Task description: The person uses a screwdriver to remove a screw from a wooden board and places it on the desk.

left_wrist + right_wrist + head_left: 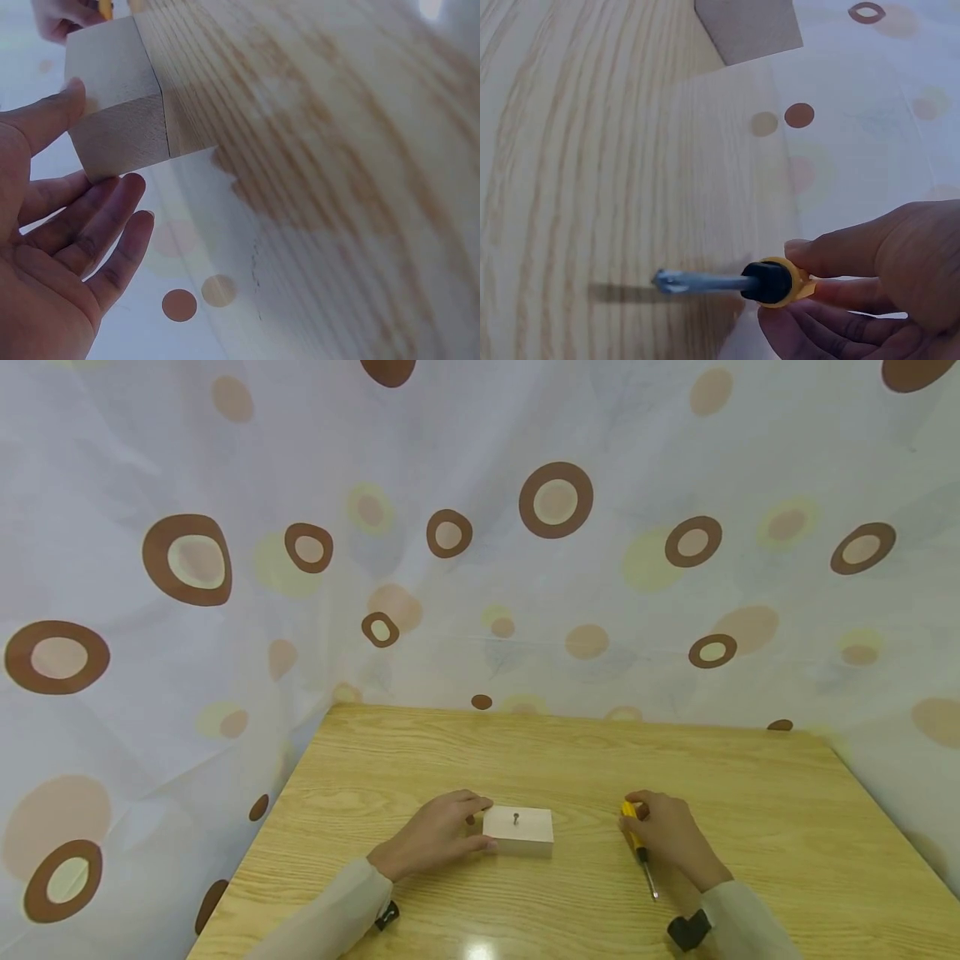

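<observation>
Head view: soft, even light is falling across the table [570,756]; a white glare spot [478,951] is shining at the lower edge. Left wrist view: hazy, bluish; wood grain [337,180] is blurring, glare [430,7] is gleaming upper right. Right wrist view: hazy; the screwdriver [765,282] is casting a soft shadow [622,293].

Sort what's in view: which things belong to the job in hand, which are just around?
Likely job:
wooden block, gripped at one end by the left hand
screw, standing up from the block's top
screwdriver, yellow handle in the right hand

Just around:
wood-grain table
patterned sheet behind it
black wrist devices
</observation>
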`<state>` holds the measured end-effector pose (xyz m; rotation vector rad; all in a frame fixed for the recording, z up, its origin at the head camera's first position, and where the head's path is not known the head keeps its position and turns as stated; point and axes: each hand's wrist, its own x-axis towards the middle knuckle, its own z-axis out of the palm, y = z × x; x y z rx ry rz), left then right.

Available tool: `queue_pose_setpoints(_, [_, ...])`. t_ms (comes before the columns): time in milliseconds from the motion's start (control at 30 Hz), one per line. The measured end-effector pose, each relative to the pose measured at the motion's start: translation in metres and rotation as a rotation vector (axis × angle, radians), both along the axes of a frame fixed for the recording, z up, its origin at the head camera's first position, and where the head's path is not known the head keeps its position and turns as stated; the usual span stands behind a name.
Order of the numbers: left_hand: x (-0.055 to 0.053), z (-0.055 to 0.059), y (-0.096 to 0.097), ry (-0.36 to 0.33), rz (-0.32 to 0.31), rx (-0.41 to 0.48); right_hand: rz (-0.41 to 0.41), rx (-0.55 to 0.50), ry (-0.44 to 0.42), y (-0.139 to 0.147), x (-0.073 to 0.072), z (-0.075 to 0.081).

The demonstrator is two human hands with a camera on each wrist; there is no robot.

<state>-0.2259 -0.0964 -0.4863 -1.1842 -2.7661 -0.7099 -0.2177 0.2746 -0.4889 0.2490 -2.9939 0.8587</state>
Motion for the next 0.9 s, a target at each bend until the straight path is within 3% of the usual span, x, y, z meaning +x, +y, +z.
queue_pose_setpoints(600, [0.000,0.000,0.002,-0.013,0.043,-0.027,0.066,-0.103,0.090,-0.006,0.002,0.024])
queue_pose_setpoints(900, [-0.001,-0.002,0.001,-0.033,0.032,-0.001,0.092,-0.157,0.147,-0.017,0.005,0.042])
